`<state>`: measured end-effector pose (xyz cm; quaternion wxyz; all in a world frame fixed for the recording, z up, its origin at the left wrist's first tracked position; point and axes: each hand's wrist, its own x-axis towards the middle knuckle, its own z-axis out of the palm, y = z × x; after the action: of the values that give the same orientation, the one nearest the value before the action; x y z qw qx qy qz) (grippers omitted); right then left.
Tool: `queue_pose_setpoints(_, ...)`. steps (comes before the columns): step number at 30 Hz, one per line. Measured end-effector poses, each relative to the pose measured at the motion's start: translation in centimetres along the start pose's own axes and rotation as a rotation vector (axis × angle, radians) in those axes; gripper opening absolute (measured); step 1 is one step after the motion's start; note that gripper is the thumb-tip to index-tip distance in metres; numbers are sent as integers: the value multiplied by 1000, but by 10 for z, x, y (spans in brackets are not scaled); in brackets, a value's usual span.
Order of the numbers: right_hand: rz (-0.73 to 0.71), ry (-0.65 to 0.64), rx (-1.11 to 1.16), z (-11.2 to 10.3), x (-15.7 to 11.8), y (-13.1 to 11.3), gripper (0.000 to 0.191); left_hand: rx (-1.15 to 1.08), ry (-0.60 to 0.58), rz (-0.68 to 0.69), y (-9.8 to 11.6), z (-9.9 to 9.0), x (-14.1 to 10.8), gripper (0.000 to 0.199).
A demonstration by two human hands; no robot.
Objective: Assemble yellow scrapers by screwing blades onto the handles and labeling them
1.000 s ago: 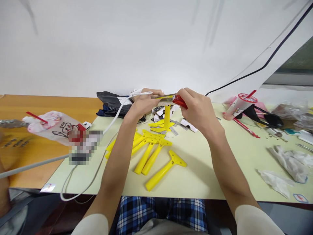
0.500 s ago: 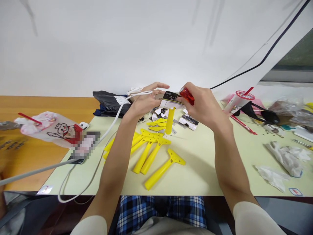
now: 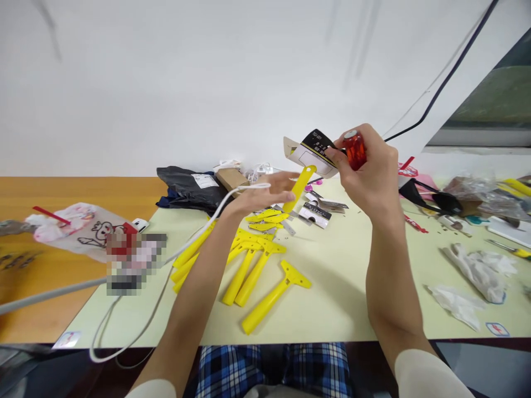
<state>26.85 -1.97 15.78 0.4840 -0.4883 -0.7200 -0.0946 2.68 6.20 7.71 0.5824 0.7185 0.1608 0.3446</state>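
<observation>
The right hand (image 3: pixel 367 168) pinches a printed card (image 3: pixel 309 150) and a red handle (image 3: pixel 354 149) in a tight grip. The left hand (image 3: pixel 259 199) is spread open, just beside a tilted yellow scraper (image 3: pixel 298 188), over the surface (image 3: pixel 323 287).

right hand (image 3: pixel 367 171): red translucent handle (image 3: pixel 354 149) | at its fingers: black-and-white card (image 3: pixel 311 148) | below left hand (image 3: pixel 261 196): yellow plastic scrapers (image 3: pixel 265 303) | below both hands: blue plaid shorts (image 3: pixel 269 371)
</observation>
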Motion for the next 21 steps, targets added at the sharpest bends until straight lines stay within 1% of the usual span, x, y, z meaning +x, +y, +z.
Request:
queue_pose_setpoints(1,5,6,4,0,0,1,30,27,-65,-32,2,3,-1,68)
queue_pose_setpoints(2,12,8,5,-1,1,2,31,45,-100,-47,4,6,-1,61)
queue_pose_setpoints(3,20,3,5,-2,1,3,31,66,-105,-46,8,9,-2,54)
queue_pose_setpoints(6,39,-40,12,-6,1,7,28,189,-4,7,21,12,-4,42)
queue_pose_setpoints(9,41,-78,34,-11,1,8,21,271,68,35,28,5,-8,45)
queue_pose_setpoints(13,55,-91,69,-10,1,5,16,253,105,65,27,-5,-13,57)
queue_pose_setpoints(16,65,-127,86,-6,2,4,17,216,56,80,28,-7,-14,61)
queue_pose_setpoints(18,68,-162,85,-4,2,3,21,199,20,80,30,-6,-15,58)
queue_pose_setpoints(21,71,-185,81,-2,3,3,29,178,7,79,33,-6,-16,54)
